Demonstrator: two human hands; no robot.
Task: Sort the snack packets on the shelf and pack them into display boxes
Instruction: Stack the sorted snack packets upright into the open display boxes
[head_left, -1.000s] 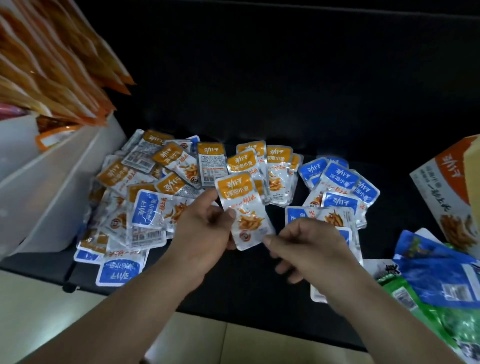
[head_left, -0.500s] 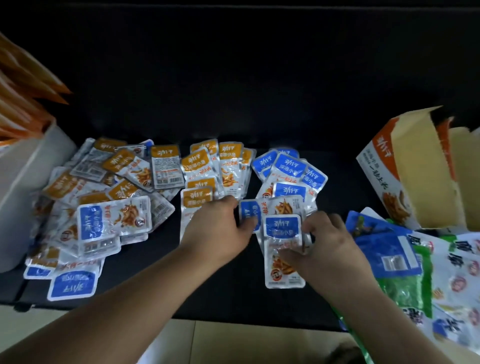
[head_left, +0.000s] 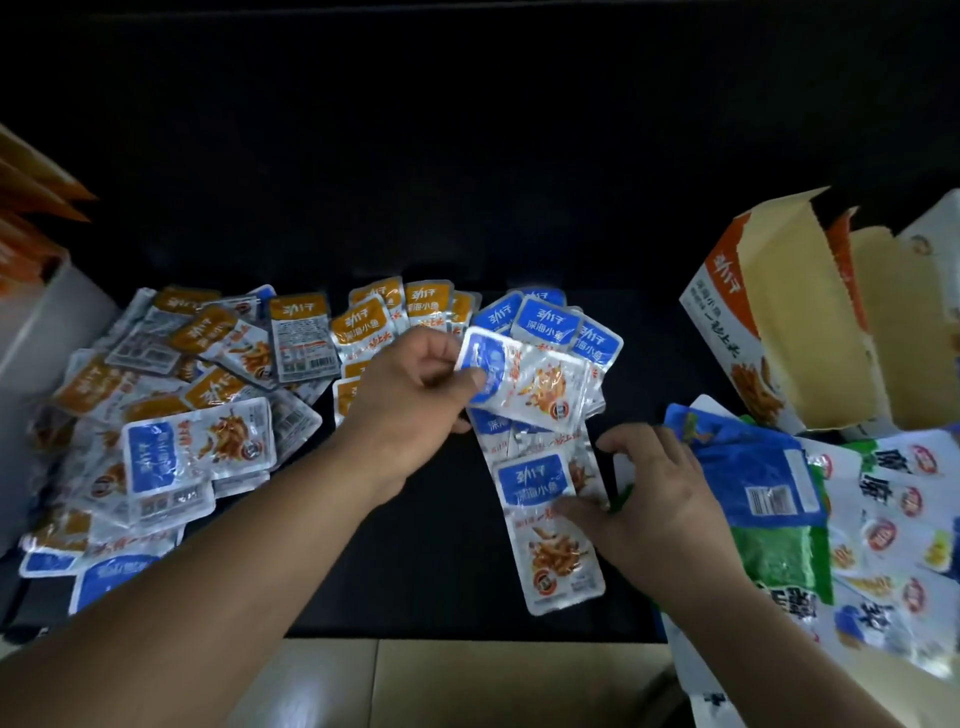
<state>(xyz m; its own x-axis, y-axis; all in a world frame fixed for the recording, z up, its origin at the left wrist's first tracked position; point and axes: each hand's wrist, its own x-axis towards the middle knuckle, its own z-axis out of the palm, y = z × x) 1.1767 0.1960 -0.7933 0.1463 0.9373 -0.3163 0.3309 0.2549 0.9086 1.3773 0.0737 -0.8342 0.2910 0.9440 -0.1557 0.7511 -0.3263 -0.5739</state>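
Note:
Small fish snack packets lie on a dark shelf (head_left: 426, 571). Orange-labelled packets (head_left: 218, 374) are heaped at the left, blue-labelled packets (head_left: 545, 325) are grouped in the middle. My left hand (head_left: 410, 405) pinches one blue-labelled packet (head_left: 530, 382) by its top corner, lifted above the blue group. My right hand (head_left: 654, 499) presses its fingers on a blue-labelled packet (head_left: 550, 530) lying flat near the shelf's front edge. An open orange-and-white display box (head_left: 769, 332) stands at the right.
A white bin (head_left: 47, 332) with orange bags (head_left: 31, 208) stands at the far left. Larger blue, green and white snack bags (head_left: 810, 519) are piled at the right front. A pale floor (head_left: 467, 680) shows below the shelf edge.
My left hand left the orange-labelled packet with the orange group and picked up a blue-labelled one. My right hand shifted onto the flat blue packet. The view swung right.

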